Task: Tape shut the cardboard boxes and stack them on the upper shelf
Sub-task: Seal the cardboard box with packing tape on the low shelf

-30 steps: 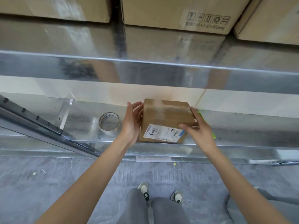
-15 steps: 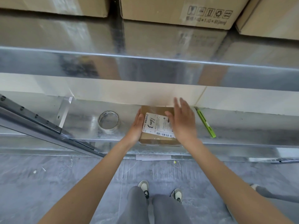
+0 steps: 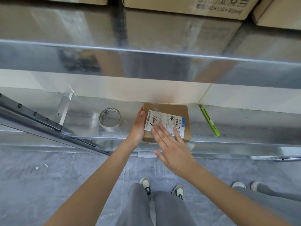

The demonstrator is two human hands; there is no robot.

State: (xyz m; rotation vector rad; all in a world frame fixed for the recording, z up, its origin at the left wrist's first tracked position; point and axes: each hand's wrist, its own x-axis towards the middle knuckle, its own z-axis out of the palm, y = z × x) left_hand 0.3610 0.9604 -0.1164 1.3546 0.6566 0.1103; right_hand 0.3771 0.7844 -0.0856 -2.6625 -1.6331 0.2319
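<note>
Both hands flat and open — left hand [image 3: 138,126] against the box [image 3: 169,111] side, right hand [image 3: 172,147] fingers straight over its label [image 3: 164,121].

A small cardboard box [image 3: 169,111] lies flat on the lower metal shelf [image 3: 244,124], its white shipping label [image 3: 164,121] facing up, its near end at the shelf's front edge. The left hand [image 3: 138,126] rests flat against the box's left side. The right hand [image 3: 172,149] is spread, fingers [image 3: 160,130] straight, over the label's near part. A roll of clear tape [image 3: 110,119] stands just left of the left hand; a green utility knife [image 3: 209,120] lies right of the box. Larger cardboard boxes [image 3: 184,5] sit along the upper shelf [image 3: 146,61].
</note>
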